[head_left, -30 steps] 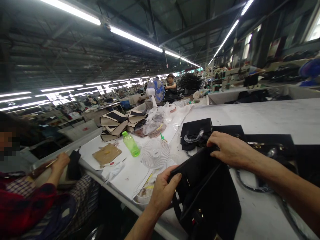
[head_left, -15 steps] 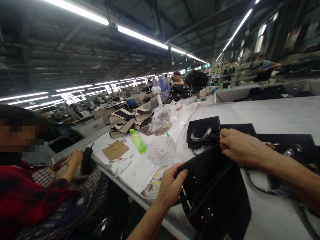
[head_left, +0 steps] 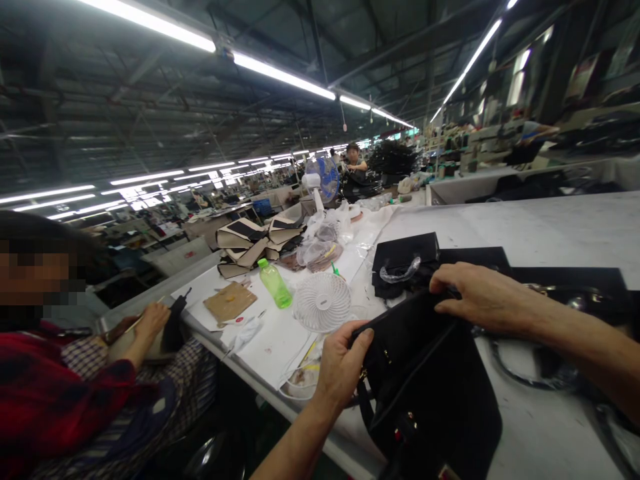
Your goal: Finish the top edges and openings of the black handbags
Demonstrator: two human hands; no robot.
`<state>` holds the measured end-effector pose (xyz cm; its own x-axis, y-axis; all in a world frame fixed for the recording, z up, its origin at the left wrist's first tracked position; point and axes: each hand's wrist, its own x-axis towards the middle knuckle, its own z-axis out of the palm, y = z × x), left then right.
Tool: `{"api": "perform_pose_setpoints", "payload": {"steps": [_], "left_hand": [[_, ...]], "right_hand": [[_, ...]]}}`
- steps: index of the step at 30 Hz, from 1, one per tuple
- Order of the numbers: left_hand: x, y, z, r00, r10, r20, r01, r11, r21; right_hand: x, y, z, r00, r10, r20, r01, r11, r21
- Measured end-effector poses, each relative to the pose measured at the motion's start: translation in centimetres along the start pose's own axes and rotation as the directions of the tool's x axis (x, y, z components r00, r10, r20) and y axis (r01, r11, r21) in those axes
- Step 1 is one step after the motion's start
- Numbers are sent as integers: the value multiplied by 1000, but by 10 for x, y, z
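A black handbag (head_left: 450, 393) with gold-coloured fittings is tilted at the near edge of the table, its mouth partly open. My left hand (head_left: 343, 363) grips the bag's left upper edge, thumb on top. At the far right corner of the same rim, my right hand (head_left: 470, 293) pinches the edge between thumb and curled fingers. Just beyond it lies another black bag (head_left: 405, 257) with a plastic-wrapped handle. More black bags (head_left: 570, 283) lie to the right, partly behind my right forearm.
On the white table (head_left: 530, 223) are a small white fan (head_left: 324, 301), a green bottle (head_left: 275, 283), a brown piece (head_left: 230, 302) and stacked beige-and-black panels (head_left: 243, 243). A blue fan (head_left: 326, 179) stands farther back. At left sits a co-worker (head_left: 65, 400) handling a dark piece.
My right hand has shifted slightly left along the bag's rim, with its fingers lower and a little more spread. The co-worker's hand and dark piece have moved slightly.
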<state>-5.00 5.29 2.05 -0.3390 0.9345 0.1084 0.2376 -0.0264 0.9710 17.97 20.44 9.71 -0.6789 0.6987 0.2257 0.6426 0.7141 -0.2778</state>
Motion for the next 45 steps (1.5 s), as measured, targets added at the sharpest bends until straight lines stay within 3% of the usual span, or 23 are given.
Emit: {"api": "perform_pose_setpoints", "payload": {"steps": [9,14,18,23,35,45], "left_hand": [[3,7,5,993,45,-109,-32,992,121],[12,24,8,984,172,-43,-148,930,335],[22,31,10,980,194,34,-191,901,388],[28,30,10,990,141,-18,-125,924,360],[31,31,12,1000,27,8,-28,966,256],[30,28,15,999,-43,9,41,988,152]], "right_hand": [[-7,7,-4,999,41,26,-42,999,31],[-11,9,-6,997,69,24,-69,997,23],[-12,10,-4,993,112,26,-112,994,-4],[-12,12,-4,991,118,62,-117,993,-21],[-13,14,-5,988,127,92,-122,991,-51],[-8,-6,-7,989,140,43,-128,968,-214]]}}
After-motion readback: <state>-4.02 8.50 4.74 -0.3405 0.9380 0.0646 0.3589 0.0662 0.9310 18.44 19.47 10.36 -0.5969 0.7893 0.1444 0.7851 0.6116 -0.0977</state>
